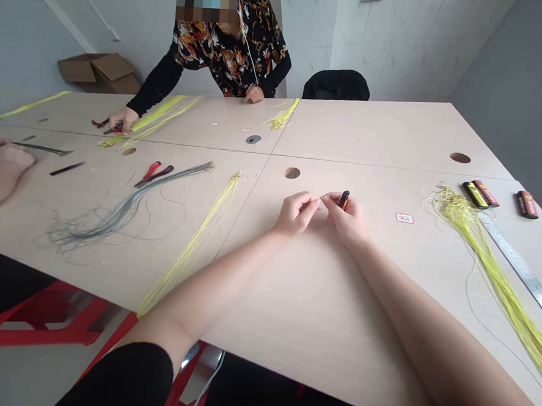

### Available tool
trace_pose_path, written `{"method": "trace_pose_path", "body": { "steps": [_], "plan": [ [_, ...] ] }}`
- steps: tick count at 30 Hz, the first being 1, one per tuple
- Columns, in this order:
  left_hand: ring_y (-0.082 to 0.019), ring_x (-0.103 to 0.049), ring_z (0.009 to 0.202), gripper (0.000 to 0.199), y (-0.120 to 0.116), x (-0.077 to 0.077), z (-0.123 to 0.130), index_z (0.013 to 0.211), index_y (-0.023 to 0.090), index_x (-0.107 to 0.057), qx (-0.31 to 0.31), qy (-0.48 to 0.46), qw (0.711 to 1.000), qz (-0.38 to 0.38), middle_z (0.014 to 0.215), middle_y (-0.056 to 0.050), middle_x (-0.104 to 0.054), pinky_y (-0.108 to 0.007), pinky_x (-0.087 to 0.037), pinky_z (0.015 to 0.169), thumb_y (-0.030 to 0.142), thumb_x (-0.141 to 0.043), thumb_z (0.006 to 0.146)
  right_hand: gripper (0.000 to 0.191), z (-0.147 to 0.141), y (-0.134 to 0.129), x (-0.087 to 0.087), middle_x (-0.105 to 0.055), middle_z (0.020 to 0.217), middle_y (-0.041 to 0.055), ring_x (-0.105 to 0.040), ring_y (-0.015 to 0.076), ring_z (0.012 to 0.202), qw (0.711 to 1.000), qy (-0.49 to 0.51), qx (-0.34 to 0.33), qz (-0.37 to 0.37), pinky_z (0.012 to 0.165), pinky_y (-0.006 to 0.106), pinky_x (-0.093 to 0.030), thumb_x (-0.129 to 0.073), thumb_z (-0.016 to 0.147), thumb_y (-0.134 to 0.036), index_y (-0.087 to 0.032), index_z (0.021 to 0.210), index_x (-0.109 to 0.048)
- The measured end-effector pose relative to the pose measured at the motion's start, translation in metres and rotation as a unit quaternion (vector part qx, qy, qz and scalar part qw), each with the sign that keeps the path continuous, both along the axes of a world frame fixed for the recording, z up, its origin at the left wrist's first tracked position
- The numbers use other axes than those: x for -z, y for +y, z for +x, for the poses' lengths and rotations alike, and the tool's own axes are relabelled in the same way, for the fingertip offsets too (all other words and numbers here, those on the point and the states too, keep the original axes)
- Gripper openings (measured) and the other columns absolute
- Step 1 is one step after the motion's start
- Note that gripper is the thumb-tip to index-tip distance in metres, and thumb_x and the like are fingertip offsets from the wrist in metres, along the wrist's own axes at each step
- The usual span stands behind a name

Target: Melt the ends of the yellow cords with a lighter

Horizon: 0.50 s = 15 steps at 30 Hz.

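A left hand (294, 214) and right hand (349, 221) pinch a tiny yellow piece (321, 197), which could slip because the right also grips a black-topped tool (344, 199).

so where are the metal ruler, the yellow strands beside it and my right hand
Metal ruler (519, 266): head view, middle of its visible length.
Yellow strands (494, 270): head view, midway along the bundle.
Right hand (349, 221): head view, back of the hand.
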<state>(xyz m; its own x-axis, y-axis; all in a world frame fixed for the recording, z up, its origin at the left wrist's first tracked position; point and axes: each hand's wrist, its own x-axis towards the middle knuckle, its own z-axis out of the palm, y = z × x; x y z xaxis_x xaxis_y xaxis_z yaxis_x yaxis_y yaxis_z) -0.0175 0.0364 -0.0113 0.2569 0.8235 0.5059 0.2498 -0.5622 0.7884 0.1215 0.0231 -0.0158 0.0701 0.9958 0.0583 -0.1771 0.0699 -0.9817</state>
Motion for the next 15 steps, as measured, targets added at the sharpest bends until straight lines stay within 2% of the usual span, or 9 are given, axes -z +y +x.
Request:
{"method": "trace_pose_path", "body": {
  "steps": [6, 15],
  "plan": [
    [-0.009, -0.042, 0.054, 0.036, 0.0005, -0.0005, 0.0002, 0.063, 0.016, -0.054, -0.003, -0.009, 1.0, -0.011, 0.057, 0.001, -0.05, -0.024, -0.033, 0.053, 0.042, -0.05, 0.087, 0.03, 0.0005, 0.0007, 0.0001, -0.039, 0.051, -0.0064, -0.032, 0.006, 0.043, 1.0, 0.019, 0.017, -0.014, 0.043, 0.024, -0.028, -0.07, 0.069, -0.044, -0.017, 0.08, -0.062],
    [-0.009, -0.04, 0.052, 0.037, 0.0001, -0.0015, 0.0004, 0.064, 0.016, -0.055, 0.003, -0.022, 1.0, -0.021, 0.058, 0.001, -0.052, -0.024, -0.033, 0.052, 0.044, -0.05, 0.087, 0.025, 0.001, -0.0029, -0.002, -0.034, 0.049, -0.0072, -0.032, 0.0072, 0.044, 0.999, -0.027, 0.013, 0.01, 0.045, 0.025, -0.026, -0.07, 0.069, -0.039, -0.018, 0.082, -0.065]
  ]
}}
